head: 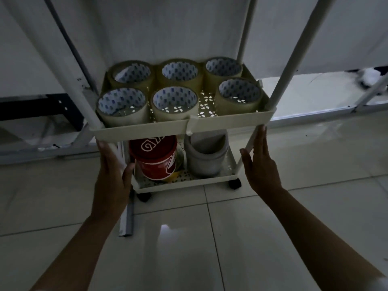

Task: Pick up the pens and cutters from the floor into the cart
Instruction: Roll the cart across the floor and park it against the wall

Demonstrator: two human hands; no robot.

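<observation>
Cream plastic two-shelf cart (228,120) stands between the left hand (113,175) and right hand (261,164), each grip spread flat, pinching nothing.

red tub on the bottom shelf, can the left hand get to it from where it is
Probably yes: the left hand is already beside the red tub, thumb almost touching, and the cart is open-fronted there.

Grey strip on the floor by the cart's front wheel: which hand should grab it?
Left. The left hand is just above the grey strip; the right hand lies open on the other side of the cart.
</observation>
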